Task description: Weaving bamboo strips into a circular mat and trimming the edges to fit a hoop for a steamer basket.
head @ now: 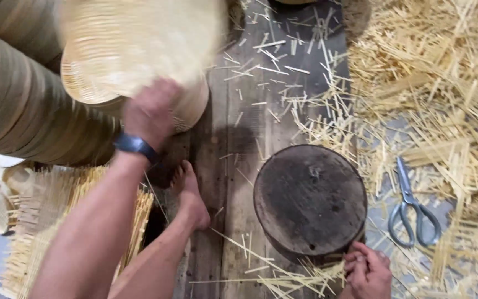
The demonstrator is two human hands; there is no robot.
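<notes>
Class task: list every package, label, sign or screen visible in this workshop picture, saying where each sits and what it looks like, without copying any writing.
No packages, labels, signs or screens show.
Nearest thing to a screen: dark blue wristband, on the left wrist by the left hand; its face is not visible.

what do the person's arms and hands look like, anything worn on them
Both arms are bare, with no sleeves in view. The left hand is blurred, and a dark blue band, like a watch strap, circles its wrist. The right hand shows no glove, ring or band; only the hand itself is in frame, at the bottom edge.
</notes>
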